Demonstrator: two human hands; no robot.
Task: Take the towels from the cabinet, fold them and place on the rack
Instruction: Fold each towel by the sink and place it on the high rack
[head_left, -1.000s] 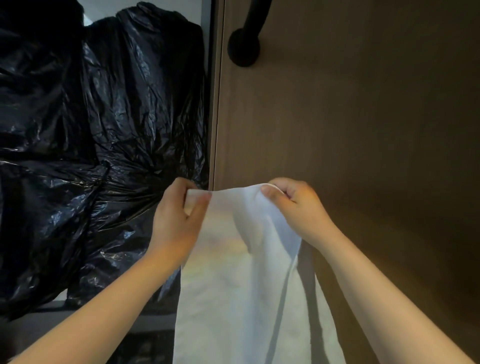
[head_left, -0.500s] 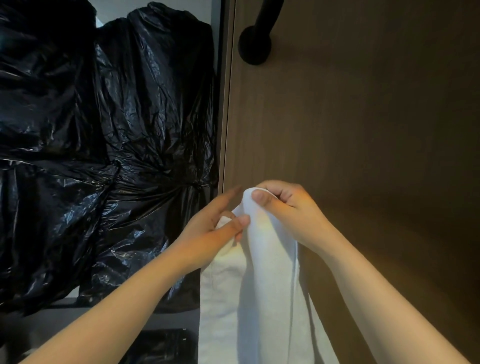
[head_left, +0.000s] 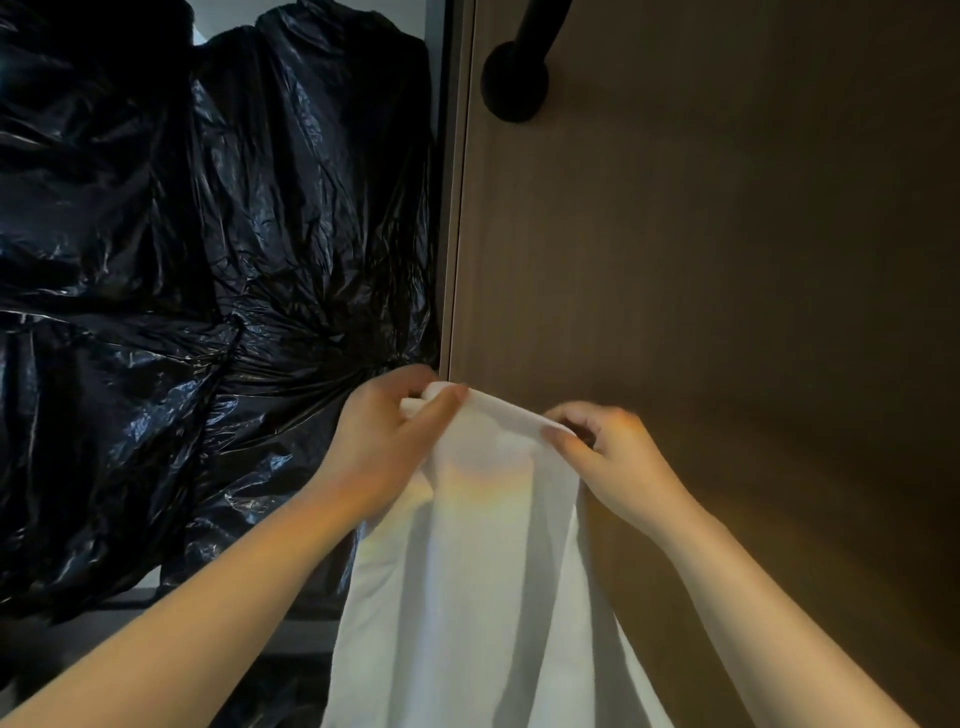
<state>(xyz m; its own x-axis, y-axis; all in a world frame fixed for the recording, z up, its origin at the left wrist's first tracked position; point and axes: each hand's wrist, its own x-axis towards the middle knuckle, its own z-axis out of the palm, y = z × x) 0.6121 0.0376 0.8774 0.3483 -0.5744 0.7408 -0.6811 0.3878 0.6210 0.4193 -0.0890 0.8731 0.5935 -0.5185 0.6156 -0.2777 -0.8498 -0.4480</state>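
Between both hands (head_left: 387, 441) (head_left: 613, 462); towel (head_left: 483, 571) hangs.

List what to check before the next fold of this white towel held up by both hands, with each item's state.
1. Left hand grips the towel at its top edge: ok.
2. Right hand pinches the same edge: ok.
3. Top edge level between the hands: not ok, the left end sits higher.
4. Towel's bottom edge even: cannot tell, it runs out of frame.
5. Towel hangs apart from the black bags: cannot tell, its lower left side overlaps them in this view.
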